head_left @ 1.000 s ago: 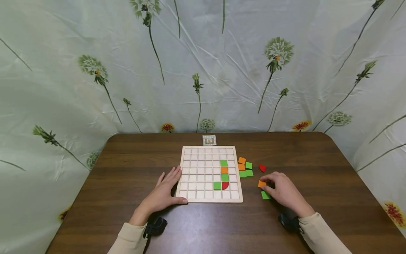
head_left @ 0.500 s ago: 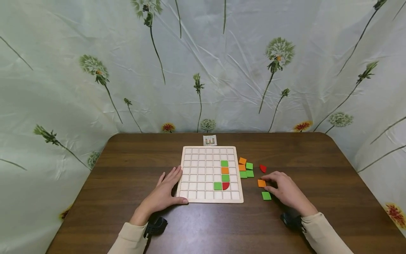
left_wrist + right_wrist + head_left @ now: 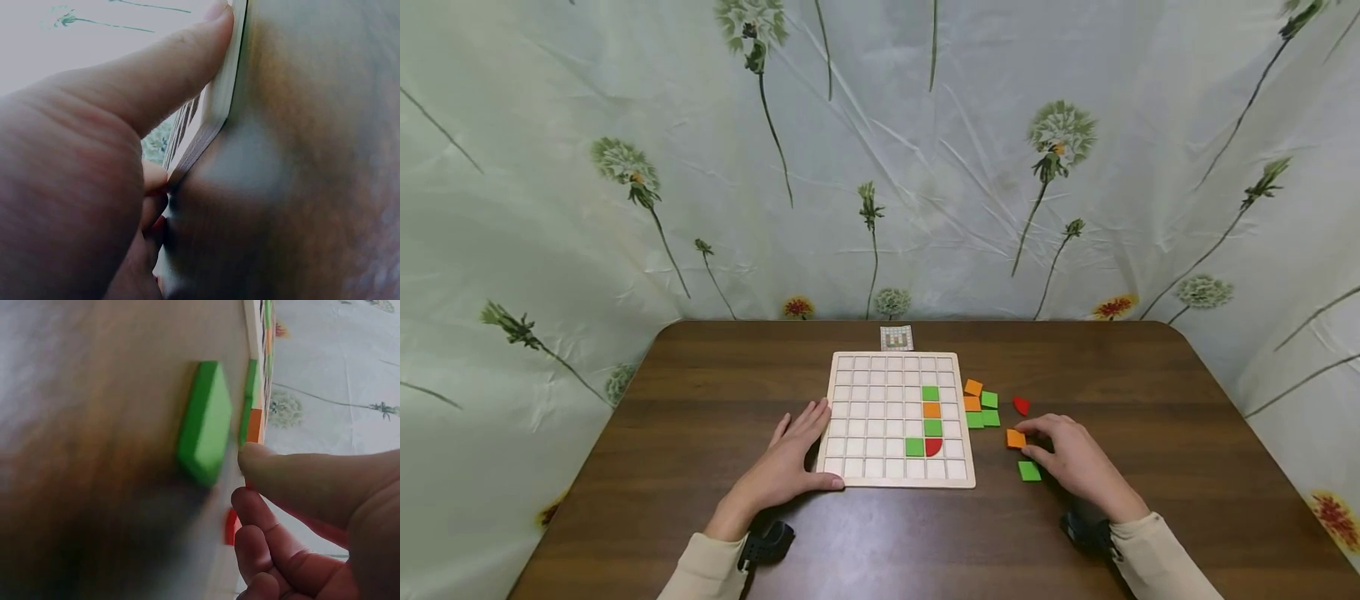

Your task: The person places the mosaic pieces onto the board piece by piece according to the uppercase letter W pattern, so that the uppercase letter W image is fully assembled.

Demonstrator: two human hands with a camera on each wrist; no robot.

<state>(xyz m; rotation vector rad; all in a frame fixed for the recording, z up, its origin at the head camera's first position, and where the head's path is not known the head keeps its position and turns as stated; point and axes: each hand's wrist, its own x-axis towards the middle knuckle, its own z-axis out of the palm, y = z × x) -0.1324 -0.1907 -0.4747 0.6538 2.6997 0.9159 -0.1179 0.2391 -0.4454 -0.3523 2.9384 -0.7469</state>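
Note:
The pale wooden grid board (image 3: 876, 417) lies on the table, with green, orange and red pieces in some right-hand cells. My left hand (image 3: 786, 460) rests at its near left corner, fingers fairly straight along the left side. Seen from the left wrist, the thumb (image 3: 181, 56) lies on the board's edge. To the right of the board, my right hand (image 3: 1070, 454) pinches an orange square tile (image 3: 1015, 439) between thumb and fingertips. A green tile (image 3: 1029, 472) lies just nearer; the right wrist view shows this green tile (image 3: 206, 425) up close.
Several orange and green tiles (image 3: 989, 400) lie together against the board's right edge. A red quarter-round piece (image 3: 1021, 406) lies beyond the right hand. Behind the board is a small printed pattern card (image 3: 897, 337). A flowered curtain (image 3: 880, 167) hangs behind the table.
The right fingers have come onto the orange tile, which has shifted slightly left toward the board. The left hand stays on the board. The head view has tilted up a little.

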